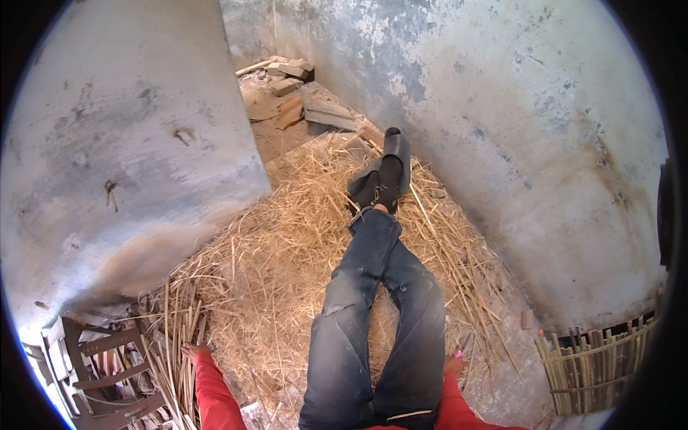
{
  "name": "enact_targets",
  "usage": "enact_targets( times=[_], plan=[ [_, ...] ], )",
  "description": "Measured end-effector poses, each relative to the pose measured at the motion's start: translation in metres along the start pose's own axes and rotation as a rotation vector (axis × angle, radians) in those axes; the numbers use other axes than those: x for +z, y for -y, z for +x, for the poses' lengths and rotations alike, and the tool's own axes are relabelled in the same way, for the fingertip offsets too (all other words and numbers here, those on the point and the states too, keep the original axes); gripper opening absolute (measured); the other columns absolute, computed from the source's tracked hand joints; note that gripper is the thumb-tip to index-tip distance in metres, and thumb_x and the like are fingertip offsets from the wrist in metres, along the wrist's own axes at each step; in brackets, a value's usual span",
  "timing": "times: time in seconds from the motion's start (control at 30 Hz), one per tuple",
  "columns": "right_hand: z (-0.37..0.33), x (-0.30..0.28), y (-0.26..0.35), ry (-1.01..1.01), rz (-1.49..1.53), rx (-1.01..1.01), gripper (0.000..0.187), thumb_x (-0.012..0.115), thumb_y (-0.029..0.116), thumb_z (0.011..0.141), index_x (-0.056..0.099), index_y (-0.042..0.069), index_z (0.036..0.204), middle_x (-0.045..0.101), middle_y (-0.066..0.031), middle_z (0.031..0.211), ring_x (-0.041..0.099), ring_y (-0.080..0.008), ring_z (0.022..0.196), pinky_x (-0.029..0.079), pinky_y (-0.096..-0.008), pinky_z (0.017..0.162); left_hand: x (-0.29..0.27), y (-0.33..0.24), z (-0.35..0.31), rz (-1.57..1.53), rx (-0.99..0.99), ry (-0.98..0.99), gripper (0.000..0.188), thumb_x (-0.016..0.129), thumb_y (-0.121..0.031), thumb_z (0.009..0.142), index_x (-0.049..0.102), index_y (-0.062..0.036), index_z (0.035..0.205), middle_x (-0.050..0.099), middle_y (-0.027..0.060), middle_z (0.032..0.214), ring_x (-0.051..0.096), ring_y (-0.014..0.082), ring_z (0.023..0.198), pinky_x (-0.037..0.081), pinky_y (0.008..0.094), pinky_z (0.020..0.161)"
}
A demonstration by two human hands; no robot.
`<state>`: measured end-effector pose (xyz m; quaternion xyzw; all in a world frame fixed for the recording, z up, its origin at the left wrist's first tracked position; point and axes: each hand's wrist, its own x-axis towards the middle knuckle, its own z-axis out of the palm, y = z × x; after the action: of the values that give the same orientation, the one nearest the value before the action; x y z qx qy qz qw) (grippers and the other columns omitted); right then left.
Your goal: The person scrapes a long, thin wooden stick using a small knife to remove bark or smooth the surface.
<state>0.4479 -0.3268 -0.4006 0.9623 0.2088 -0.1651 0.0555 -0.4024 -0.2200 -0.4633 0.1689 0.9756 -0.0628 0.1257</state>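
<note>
My left hand [194, 351] is low on the left, its fingers stretched out against a bundle of dry stalks [188, 315]. My right hand [454, 365] is beside my right thigh, partly hidden, with its fingers closed at a small pink thing [459, 354] too small to name. Both arms are in red sleeves. My legs in dusty dark trousers [344, 315] stretch ahead over loose straw [279, 251], crossed at the ankles. On my feet are dark socks and dark slippers [401, 147].
Worn plastered walls [502, 122] rise on both sides. Past the left wall's edge lie bricks [287, 86] and a concrete slab [326, 111]. A brown slatted frame [107, 380] stands at lower left, a cane basket [595, 365] at lower right.
</note>
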Motion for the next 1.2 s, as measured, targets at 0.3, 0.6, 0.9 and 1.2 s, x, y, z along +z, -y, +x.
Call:
enact_targets(
  times=[0.3, 0.6, 0.9, 1.2],
  plan=[
    [0.036, 0.034, 0.005, 0.049, 0.007, 0.123, 0.051, 0.07, 0.034, 0.081, 0.065, 0.012, 0.127, 0.057, -0.0234, 0.134, 0.062, -0.0431, 0.118, 0.045, -0.0649, 0.1, 0.004, -0.01, 0.027, 0.174, -0.093, -0.032, 0.08, 0.074, -0.037, 0.092, 0.035, -0.0152, 0.158, 0.045, 0.0147, 0.156, 0.041, 0.0302, 0.147, 0.043, 0.051, 0.113],
    [0.052, 0.07, -0.017, 0.084, 0.096, 0.249, 0.058, 0.073, 0.035, 0.08, 0.062, 0.018, 0.134, 0.051, -0.0232, 0.143, 0.06, -0.041, 0.124, 0.043, -0.0652, 0.104, -0.02, -0.003, 0.043, 0.217, 0.094, -0.084, 0.048, 0.053, 0.002, 0.099, 0.064, -0.0196, 0.14, 0.042, 0.0043, 0.164, 0.029, 0.0229, 0.156, 0.043, 0.0456, 0.116],
    [0.031, -0.003, 0.054, -0.396, 0.454, 0.312, 0.094, 0.074, 0.03, 0.08, 0.026, -0.002, 0.154, 0.023, -0.0474, 0.153, 0.054, -0.0534, 0.127, 0.043, -0.0634, 0.107, -0.137, 0.097, 0.052, -0.619, 0.746, -0.808, 0.039, 0.047, -0.001, 0.105, 0.057, 0.0008, 0.142, 0.069, 0.0201, 0.129, 0.068, 0.0348, 0.118, 0.055, 0.04, 0.097],
    [0.01, -0.122, 0.161, -0.528, 0.663, -0.182, 0.03, 0.07, 0.017, 0.084, 0.072, -0.002, 0.108, 0.073, -0.0195, 0.092, 0.069, -0.0387, 0.089, 0.05, -0.0497, 0.083, -0.508, -0.005, -0.214, -1.606, 0.962, -0.761, 0.035, 0.047, -0.012, 0.112, 0.054, 0.0028, 0.142, 0.059, 0.0036, 0.105, 0.058, 0.0118, 0.09, 0.049, 0.0247, 0.083]
  ],
)
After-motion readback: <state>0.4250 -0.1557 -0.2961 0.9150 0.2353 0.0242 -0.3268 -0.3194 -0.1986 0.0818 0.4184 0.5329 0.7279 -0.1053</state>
